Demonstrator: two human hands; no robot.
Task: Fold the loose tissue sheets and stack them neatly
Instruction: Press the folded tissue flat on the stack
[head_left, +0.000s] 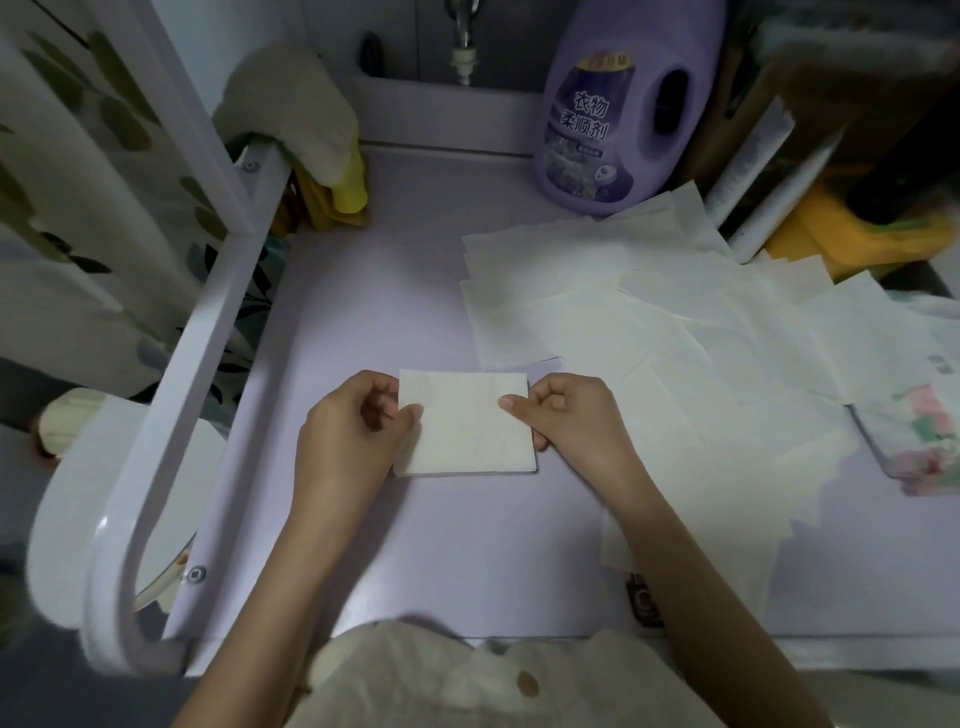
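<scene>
My left hand (353, 431) and right hand (566, 415) pinch opposite edges of the folded white tissue square (465, 423), left of the loose white tissue sheets (649, 317). Next: set down, start stack.

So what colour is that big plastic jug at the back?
The big plastic jug is pale purple with a darker label; head view shows it.
</scene>
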